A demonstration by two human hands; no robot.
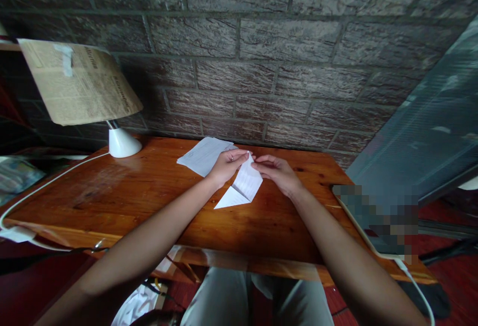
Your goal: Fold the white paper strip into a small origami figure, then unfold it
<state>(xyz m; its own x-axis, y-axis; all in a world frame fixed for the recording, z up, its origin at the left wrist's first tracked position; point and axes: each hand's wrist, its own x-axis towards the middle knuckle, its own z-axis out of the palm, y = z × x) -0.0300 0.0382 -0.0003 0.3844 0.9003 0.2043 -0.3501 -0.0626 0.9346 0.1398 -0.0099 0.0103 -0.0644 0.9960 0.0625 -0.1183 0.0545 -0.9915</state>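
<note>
A folded sheet of white paper (248, 182) is held over the middle of the wooden desk, with a pointed flap at its lower left and a peak at its top. My left hand (228, 165) pinches the upper left edge near the peak, a ring on one finger. On the other side, my right hand (278, 172) grips the upper right edge between thumb and fingers. Behind my left hand lies a small stack of white paper sheets (204, 154), partly covered by that hand. Some fingertips are hidden behind the folded paper.
A lamp (125, 143) with a newsprint shade stands at the back left, its white cord (56, 181) running along the desk's left side. A tablet-like device (358, 231), partly blurred, lies at the right edge with a cable plugged in. A brick wall (257, 77) rises behind the desk (142, 201).
</note>
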